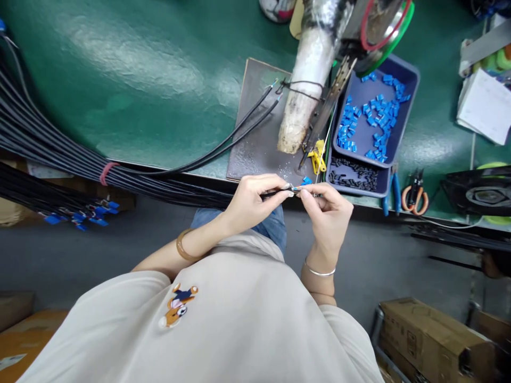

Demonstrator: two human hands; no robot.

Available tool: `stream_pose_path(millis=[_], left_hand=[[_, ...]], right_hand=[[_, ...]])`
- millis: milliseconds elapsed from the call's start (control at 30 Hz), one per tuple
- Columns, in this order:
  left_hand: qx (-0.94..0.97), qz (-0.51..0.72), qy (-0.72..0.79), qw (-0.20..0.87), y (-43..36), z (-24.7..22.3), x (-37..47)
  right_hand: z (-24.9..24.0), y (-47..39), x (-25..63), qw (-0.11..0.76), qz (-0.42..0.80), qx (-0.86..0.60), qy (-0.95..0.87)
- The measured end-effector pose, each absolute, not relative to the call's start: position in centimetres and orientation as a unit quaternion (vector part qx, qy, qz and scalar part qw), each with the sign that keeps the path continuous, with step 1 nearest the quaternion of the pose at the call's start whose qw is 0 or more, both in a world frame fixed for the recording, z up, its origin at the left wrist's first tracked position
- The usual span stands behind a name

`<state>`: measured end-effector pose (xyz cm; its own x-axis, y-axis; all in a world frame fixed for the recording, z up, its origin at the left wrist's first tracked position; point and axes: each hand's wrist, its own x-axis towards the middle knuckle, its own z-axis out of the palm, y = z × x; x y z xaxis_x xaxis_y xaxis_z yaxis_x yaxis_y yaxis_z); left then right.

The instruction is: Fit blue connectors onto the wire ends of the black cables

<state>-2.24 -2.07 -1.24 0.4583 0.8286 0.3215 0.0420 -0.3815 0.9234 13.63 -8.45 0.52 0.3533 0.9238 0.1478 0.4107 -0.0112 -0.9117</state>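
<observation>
My left hand [253, 205] is closed in a pinch around the end of a black cable, just off the table's front edge. Short coloured wires [296, 188], bluish and orange, come out of that end. The fingertips of my right hand [329, 210] close on these wires from the other side; their very tips are hidden. Behind my fingers, a small blue connector [306, 181] lies at the edge of a dark board [255, 133]. Two more black cables [239, 130] stretch over the board with their stripped ends beneath a machine.
A machine with a whitish wrapped arm [307, 85] overhangs the board. Right of it, a bin of blue connectors [375, 114] sits over a bin of black parts [353, 175]. Blue-handled pliers [396, 191] and orange-handled cutters [415, 199] lie alongside. A cable bundle [59, 138] fills the left.
</observation>
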Motion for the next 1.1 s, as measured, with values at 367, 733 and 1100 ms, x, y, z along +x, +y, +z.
stream_pose_path(millis=[367, 733, 1100], left_hand=[[0.780, 0.423, 0.293, 0.356, -2.4, -1.9, -1.9], [0.648, 0.359, 0.340, 0.578, -2.2, -0.6, -2.2], [0.568, 0.273, 0.305, 0.714, -1.2, -0.4, -2.8]], right_hand=[[0.5, -8.4, 14.0, 0.459, 0.271, -0.678, -0.506], [-0.1, -8.3, 13.2, 0.504, 0.245, -0.658, -0.502], [0.9, -8.9, 14.0, 0.507, 0.138, -0.675, -0.518]])
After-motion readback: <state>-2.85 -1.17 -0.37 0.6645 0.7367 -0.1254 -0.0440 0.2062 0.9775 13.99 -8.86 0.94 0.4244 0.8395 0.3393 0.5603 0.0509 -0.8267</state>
